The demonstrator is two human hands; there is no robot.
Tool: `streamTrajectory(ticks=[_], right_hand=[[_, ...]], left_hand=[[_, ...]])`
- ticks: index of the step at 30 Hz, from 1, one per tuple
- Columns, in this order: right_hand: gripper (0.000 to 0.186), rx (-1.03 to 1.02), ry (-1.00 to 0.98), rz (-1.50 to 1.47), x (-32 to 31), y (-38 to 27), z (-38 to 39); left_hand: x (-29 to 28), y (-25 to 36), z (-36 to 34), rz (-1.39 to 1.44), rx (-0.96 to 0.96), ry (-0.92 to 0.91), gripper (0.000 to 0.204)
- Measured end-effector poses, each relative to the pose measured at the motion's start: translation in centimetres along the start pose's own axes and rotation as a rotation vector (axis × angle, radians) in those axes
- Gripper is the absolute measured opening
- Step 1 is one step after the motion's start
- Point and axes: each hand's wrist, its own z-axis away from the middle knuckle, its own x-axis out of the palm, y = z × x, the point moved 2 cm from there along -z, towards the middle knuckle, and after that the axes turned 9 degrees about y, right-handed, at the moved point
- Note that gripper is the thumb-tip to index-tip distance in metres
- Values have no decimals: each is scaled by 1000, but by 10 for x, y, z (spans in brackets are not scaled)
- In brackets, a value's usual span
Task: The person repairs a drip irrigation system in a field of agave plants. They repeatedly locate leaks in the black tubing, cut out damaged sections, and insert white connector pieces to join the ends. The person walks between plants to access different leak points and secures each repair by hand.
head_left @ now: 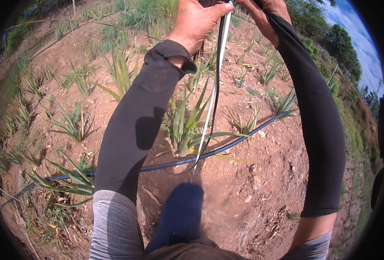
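Note:
At the top edge, both my hands are raised close together. My left hand (pixel 196 21) is closed, its thumb pressed against the upper end of a long white strip (pixel 216 73). That strip hangs down in front of me and tapers towards the soil, with a thin black cord (pixel 216 93) running alongside. Dark reddish-brown strands (pixel 199 54) dangle beneath the left palm. My right hand (pixel 268 19) is curled with its fingertips beside the strip's top; the frame edge cuts off what they grip. Black sleeves cover both forearms, the right one reaching over part of the hand.
A blue hose (pixel 174 163) crosses the reddish soil before my blue-covered foot (pixel 181 212). A spiky aloe-like plant (pixel 184 125) grows just beyond it, with several others around. Trees (pixel 344 47) stand at the far right. A thin line (pixel 83 24) stretches across the upper left.

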Motion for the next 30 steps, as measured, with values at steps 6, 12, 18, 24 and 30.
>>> streamTrajectory(ticks=[6, 12, 18, 24, 30], right_hand=[[19, 450, -140, -321, 2, 26, -2], [15, 700, -221, -665, 2, 30, 1], [18, -273, 97, -55, -6, 3, 18], [10, -281, 120, -116, -3, 11, 11], [15, 204, -42, -142, -7, 11, 3]], left_hand=[[7, 0, 2, -49, -1, 33, 28], [7, -19, -11, 63, -215, -61, 25], [6, -10, -5, 2, -70, 34, 29], [0, -1, -4, -355, 178, 96, 50], [4, 2, -1, -272, 157, 79, 52]])
